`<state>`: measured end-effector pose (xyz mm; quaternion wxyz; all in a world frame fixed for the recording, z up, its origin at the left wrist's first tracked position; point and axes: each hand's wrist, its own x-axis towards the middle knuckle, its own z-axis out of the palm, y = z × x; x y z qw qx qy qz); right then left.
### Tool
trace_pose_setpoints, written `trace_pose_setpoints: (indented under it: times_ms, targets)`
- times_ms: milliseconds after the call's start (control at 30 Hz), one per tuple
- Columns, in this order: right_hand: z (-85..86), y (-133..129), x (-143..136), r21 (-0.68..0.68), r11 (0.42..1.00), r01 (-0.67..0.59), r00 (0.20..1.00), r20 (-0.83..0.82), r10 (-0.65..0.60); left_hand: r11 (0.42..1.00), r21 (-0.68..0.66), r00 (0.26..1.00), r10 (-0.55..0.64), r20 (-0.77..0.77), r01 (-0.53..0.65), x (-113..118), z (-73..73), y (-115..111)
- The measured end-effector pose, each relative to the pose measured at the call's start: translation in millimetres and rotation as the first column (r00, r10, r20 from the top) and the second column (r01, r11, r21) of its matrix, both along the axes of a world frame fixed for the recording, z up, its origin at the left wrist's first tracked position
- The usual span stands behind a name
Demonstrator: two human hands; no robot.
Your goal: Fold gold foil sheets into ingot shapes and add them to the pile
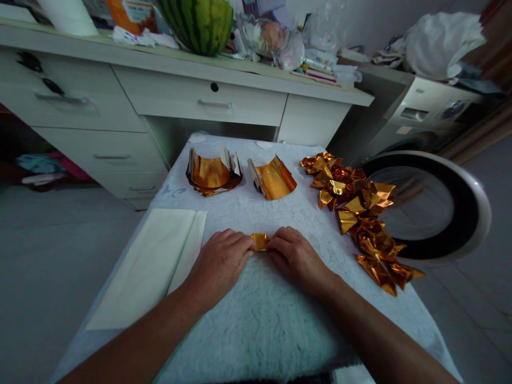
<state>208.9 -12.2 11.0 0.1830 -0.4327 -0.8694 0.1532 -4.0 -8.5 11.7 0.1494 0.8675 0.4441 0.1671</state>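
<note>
A small folded piece of gold foil paper (261,242) lies on the cloth-covered table between my hands. My left hand (224,261) closes on its left end, and my right hand (294,258) closes on its right end. The fingers hide both ends of the piece. Beyond it are a curled stack of gold foil sheets (210,173) and a second, smaller curled stack (275,178). To the right runs a pile of folded gold foil pieces (352,208). Pale paper sheets (144,261) lie flat beside my left forearm.
The table's cloth (256,320) is light blue. Behind stands a white cabinet (180,101) carrying a watermelon (196,24), plastic bags and other clutter. At the right, a washing machine's round door (476,208) hangs open close to the foil pile.
</note>
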Motion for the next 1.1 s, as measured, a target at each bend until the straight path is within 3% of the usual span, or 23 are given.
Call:
trace_pose_setpoints:
  times_ms: [333, 567, 1100]
  targets:
    - [-0.7, 2.7, 2.6, -0.114, 0.993, 0.030, 0.994, -0.103, -0.042, 0.997, -0.055, 0.999, 0.044, -0.015, -0.044, -4.7, -1.6, 3.4]
    - [4.0, 1.6, 3.9, -0.136, 0.989, 0.050, 0.997, -0.054, -0.058, 0.998, -0.065, 0.998, -0.011, -0.059, 0.007, -4.3, 2.7, 1.2]
    - [9.8, 5.3, -0.1, -0.236, 0.957, 0.167, 0.986, 0.031, -0.164, 0.993, -0.100, 0.994, 0.057, -0.096, -0.066, -2.1, 3.2, 2.9]
